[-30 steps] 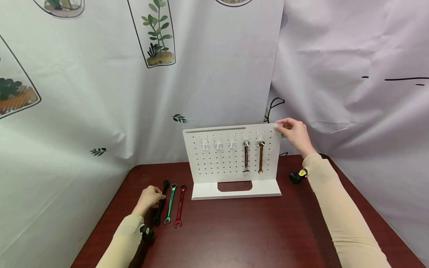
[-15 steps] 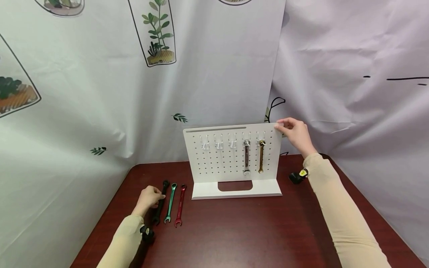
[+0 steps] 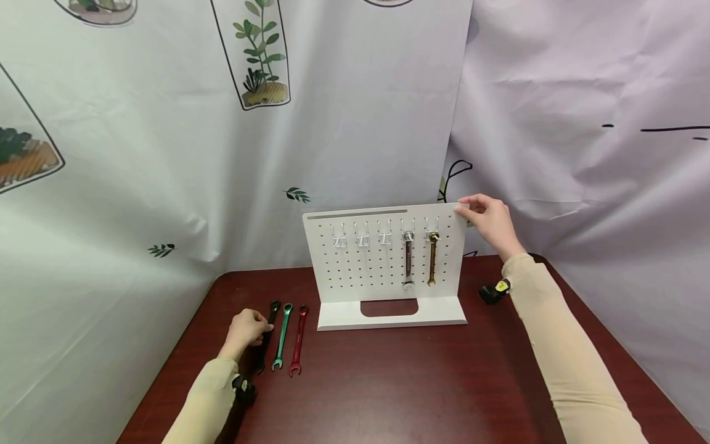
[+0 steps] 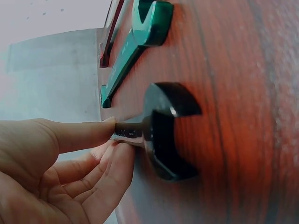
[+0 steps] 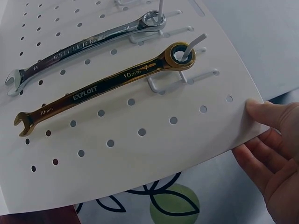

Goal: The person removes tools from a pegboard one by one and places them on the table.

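Observation:
My left hand [image 3: 246,328] pinches the shaft of a black combination wrench [image 4: 163,133] between thumb and fingers, at the left of the table. Beside it lie a green wrench [image 3: 282,336] and a red wrench [image 3: 298,341], their open ends toward me. My right hand [image 3: 488,222] grips the top right corner of a white pegboard [image 3: 360,271], thumb on the front and fingers behind. On the board's hooks hang a silver wrench [image 5: 84,49] and a gold wrench [image 5: 107,88], each by its ring end.
Three white hooks, one of them this hook [image 3: 339,237], carry nothing on the board's left half. The board's base [image 3: 438,314] has a cut-out and stands on the dark red table [image 3: 399,382]. A printed cloth [image 3: 360,111] hangs close behind.
The black wrench has tilted slightly in my left hand, its open end shifting a little. My right hand stays on the board's corner, and the other wrenches have not moved.

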Motion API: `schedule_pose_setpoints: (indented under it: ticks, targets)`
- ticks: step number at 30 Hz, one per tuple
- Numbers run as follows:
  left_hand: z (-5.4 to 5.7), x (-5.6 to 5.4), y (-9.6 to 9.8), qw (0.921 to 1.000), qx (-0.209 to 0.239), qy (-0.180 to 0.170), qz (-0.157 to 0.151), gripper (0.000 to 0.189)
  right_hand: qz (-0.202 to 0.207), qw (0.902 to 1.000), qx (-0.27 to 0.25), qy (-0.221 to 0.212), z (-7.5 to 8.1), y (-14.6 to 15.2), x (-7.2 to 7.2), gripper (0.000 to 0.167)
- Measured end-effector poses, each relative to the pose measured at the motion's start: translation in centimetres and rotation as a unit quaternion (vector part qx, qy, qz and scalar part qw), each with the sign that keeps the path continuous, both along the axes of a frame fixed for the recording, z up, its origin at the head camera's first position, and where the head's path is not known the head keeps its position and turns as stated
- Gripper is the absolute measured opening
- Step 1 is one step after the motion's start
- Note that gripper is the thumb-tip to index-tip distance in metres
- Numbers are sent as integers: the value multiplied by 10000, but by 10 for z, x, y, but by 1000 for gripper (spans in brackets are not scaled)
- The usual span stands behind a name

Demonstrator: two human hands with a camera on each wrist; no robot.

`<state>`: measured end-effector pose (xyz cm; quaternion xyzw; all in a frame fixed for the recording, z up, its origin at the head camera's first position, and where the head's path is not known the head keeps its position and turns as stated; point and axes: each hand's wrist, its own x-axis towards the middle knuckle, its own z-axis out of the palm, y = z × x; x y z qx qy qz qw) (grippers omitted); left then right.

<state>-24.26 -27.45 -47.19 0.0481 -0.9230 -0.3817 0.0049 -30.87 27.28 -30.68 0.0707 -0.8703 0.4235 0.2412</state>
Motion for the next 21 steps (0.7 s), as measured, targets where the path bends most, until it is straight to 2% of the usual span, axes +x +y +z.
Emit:
schedule_pose_setpoints:
  ticks: [13,21]
  targets:
    - [-1,1,-1,10000,-68,22,-22,14,7,10000,-16,-85,1,1,1,43]
    - [4,0,1,9995,-167,256,-15,18,14,10000,15,8,0,0,-1,41]
